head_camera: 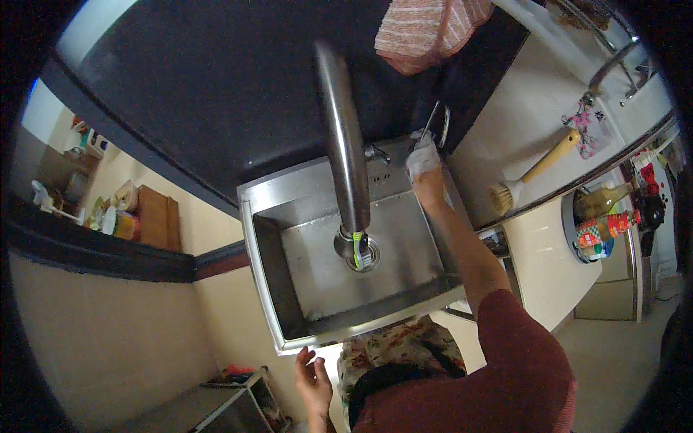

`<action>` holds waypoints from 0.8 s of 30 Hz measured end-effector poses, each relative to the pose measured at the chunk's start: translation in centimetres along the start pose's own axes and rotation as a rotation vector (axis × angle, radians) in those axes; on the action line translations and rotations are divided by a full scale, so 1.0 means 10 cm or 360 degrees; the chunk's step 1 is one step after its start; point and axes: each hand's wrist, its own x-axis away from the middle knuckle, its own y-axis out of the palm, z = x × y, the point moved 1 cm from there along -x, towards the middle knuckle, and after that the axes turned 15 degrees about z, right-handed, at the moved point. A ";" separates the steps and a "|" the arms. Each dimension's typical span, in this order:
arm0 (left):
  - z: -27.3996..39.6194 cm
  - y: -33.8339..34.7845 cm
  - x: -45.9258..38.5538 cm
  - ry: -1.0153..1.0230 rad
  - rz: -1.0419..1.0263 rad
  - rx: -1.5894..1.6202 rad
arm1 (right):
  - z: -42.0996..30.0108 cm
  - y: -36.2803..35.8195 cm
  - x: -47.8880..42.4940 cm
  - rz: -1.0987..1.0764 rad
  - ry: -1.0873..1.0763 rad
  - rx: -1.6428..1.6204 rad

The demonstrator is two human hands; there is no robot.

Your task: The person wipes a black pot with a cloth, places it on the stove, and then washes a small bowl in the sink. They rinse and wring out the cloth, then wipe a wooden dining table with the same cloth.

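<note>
My right hand (427, 187) reaches to the back right corner of a stainless steel sink (398, 222). It is wrapped around a crumpled white cloth (424, 158), and the fingers are mostly hidden. Right behind the cloth, a thin metal wire piece (431, 120) stands against the dark wall. My left hand (314, 381) hangs in front of the sink's front rim with its fingers apart, holding nothing. A thick metal faucet (344, 146) extends over the basin. Below its spout, a green and white toothbrush (361, 254) appears above the drain (364, 266).
A wooden-handled scrub brush (541, 165) lies on the light counter at right. Beyond it, several bottles (601, 227) stand on a round tray. A pink striped towel (427, 35) hangs at the top. On a left ledge are a brown box (154, 216) and other containers.
</note>
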 end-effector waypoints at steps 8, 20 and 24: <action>-0.31 0.07 -0.08 -0.0045 -0.0008 0.0014 | -0.44 0.44 -0.29 -0.0896 -0.0433 0.1204; -0.30 0.11 -0.23 0.0027 -0.0117 -0.0018 | 0.77 -0.09 0.26 -0.0157 0.0042 0.0602; -0.54 0.12 -0.30 0.0119 -0.0136 -0.0037 | 0.90 -0.11 -0.11 -0.0478 0.0273 0.0631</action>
